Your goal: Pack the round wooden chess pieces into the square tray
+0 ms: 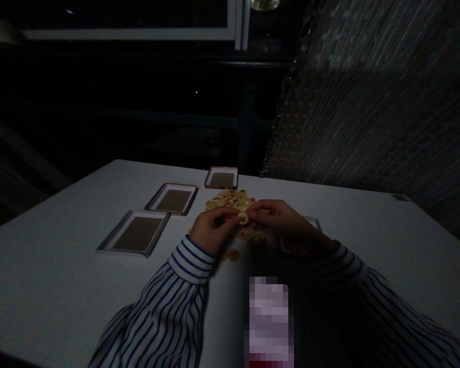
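Note:
Between my two hands is a round, pale xiangqi piece (243,219) with a dark character facing me. My left hand (214,226) pinches its left side with thumb and fingertips. On the opposite edge, the fingers of my right hand (273,214) are closed on the same piece. Just behind my hands lies a heap of xiangqi pieces (223,196), some with red and some with dark characters. Nearer to me, a red-marked piece (233,255) lies flat on the table, and other loose pieces (256,236) sit in shadow below my right hand.
Three shallow trays stand left of and behind the heap: a near one (138,234), a middle one (172,198) and a far one (221,178). Another tray (313,223) is partly hidden by my right forearm. A bead curtain (368,102) hangs beyond the white table (61,266).

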### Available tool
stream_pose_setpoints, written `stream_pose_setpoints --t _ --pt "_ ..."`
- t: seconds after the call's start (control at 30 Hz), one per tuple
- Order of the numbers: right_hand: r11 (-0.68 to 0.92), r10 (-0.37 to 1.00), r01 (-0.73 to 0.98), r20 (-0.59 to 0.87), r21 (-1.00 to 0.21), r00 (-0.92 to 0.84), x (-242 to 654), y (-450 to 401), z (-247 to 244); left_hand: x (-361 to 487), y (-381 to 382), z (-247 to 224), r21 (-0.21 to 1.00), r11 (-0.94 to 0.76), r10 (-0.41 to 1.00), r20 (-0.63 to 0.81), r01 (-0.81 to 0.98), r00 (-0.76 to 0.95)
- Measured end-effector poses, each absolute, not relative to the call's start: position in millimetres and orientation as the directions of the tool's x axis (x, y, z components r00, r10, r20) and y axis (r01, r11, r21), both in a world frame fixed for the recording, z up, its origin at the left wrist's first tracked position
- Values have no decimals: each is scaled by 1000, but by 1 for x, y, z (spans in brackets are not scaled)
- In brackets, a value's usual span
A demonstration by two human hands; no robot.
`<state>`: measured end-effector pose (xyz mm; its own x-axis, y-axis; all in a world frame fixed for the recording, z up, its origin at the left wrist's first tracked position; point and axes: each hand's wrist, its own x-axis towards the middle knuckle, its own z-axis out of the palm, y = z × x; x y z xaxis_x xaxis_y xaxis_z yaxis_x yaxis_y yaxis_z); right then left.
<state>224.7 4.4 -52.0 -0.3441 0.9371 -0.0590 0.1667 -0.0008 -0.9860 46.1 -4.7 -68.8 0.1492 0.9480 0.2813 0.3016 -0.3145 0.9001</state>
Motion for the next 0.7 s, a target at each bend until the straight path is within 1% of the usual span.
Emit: stream_pose_setpoints --t 0.37,0.7 --pt "68 940 202 -6 -977 -342 229 2 -48 47 -5 -69 940 -266 961 241 216 133" --pt "122 945 259 33 -958 -325 231 -7 -41 48 -6 -70 955 -255 963 237 152 128"
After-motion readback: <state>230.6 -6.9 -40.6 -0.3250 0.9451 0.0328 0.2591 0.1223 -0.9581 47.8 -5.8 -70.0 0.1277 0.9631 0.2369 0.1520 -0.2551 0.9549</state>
